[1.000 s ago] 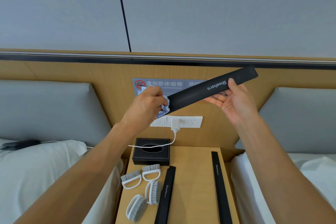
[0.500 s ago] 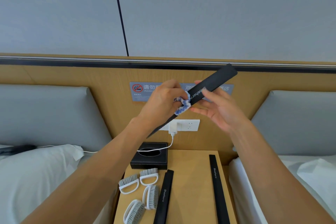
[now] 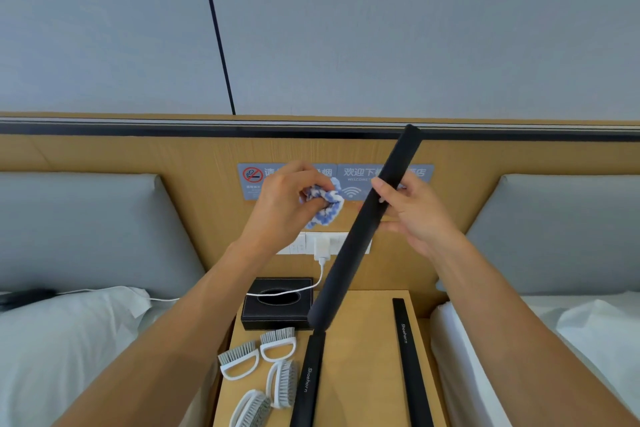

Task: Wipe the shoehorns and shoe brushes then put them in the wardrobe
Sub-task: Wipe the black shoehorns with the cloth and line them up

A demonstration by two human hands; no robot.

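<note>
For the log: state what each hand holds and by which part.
Right hand grips a black shoehorn around its upper-middle, well below the top end. Left hand holds a bunched blue-and-white cloth.

Held shoehorn (image 3: 367, 218): swung from a shallow diagonal to a steep one; far end now upper right of centre, near end low, over the tissue box (image 3: 277, 305).
Printed side: earlier facing the camera, now turned away.
Left hand (image 3: 287, 204): cloth (image 3: 323, 206) lifted off the shoehorn, now apart at its left.
Right hand (image 3: 412, 211): was cradling with open fingers, now gripping mid-length.
</note>
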